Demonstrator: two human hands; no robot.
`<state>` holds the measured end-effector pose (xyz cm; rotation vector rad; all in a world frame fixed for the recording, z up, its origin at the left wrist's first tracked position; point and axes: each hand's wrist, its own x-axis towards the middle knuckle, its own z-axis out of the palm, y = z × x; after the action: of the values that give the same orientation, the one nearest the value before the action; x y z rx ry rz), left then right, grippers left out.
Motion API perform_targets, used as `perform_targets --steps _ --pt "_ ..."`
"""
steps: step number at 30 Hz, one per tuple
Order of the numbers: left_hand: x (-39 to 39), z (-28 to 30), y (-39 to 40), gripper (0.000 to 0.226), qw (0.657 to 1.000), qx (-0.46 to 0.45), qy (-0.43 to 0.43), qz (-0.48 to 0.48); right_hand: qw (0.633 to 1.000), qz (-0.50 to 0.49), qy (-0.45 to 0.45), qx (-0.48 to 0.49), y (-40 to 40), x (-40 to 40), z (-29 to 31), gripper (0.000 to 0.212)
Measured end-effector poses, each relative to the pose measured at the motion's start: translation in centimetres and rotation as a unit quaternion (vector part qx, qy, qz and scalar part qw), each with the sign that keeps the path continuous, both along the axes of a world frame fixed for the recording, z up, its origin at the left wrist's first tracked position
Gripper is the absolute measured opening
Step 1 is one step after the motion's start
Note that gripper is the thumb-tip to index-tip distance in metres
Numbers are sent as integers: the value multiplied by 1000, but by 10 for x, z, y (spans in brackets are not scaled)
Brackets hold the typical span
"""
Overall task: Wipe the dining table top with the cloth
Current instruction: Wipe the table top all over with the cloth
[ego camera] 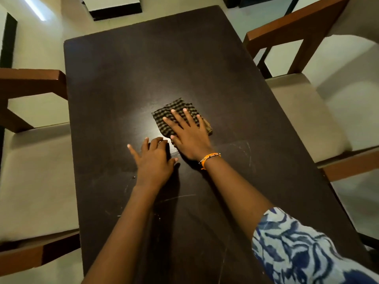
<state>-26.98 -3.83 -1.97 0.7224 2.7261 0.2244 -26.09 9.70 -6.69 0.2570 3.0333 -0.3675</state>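
A folded cloth (pixel 178 108) with a dark and tan check lies near the middle of the dark brown dining table (pixel 143 68). My right hand (pixel 189 135) lies flat on the cloth with its fingers spread, pressing it onto the table top. It covers the cloth's near half. My left hand (pixel 152 159) rests on the bare table just left of the right hand. Its little finger is stretched out and its other fingers are bent at the tips. It holds nothing.
A wooden chair with a pale seat (pixel 34 181) stands at the table's left side. Another (pixel 303 111) stands at the right side. Pale scratch marks and a few crumbs (pixel 133 177) show on the near table top. Pale floor surrounds the table.
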Motion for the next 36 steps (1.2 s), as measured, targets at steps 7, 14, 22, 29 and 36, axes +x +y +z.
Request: perform_targets --steps 7,14,22,29,36 --pt "7 3 49 73 999 15 -7 -38 982 -186 9 -2 131 51 -1 56" --pt "17 4 80 93 995 -42 -35 -89 935 -351 -26 -47 181 67 5 54" --pt "24 0 85 92 997 -48 -22 -64 993 -114 -9 -26 83 -2 3 59" --pt "26 1 88 96 997 -53 -28 -40 1000 9 5 12 104 -48 4 63" --pt "30 7 93 99 997 -68 -29 -15 992 -128 9 -15 218 -19 1 61"
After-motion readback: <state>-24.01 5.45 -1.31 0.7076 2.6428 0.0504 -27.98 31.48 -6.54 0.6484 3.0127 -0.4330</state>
